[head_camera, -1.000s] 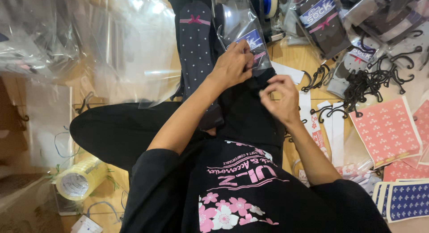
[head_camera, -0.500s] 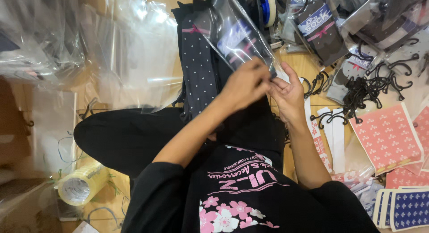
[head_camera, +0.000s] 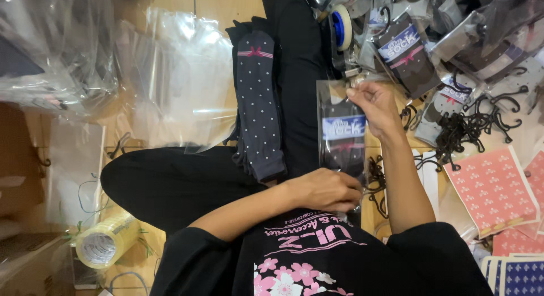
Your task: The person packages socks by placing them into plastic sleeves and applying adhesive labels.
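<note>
Clear plastic sock packet (head_camera: 341,134), top pinched by right hand (head_camera: 374,106), bottom gripped by left hand (head_camera: 328,189).

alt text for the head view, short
A seated person's right hand pinches the top of a clear bagged sock pack while the left hand holds its bottom. Dotted dark socks lie across their lap.

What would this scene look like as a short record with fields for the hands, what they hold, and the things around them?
right hand: pinches the top edge of a clear bag
clear bag: holds dark packaged socks, held upright
left hand: grips the bag's lower end, over the lap
dotted dark socks: stack on the floor, left of the bag
tape roll: on the floor, lower left
black hooks: pile at right
pink sticker sheets: right, beside the hooks
</note>
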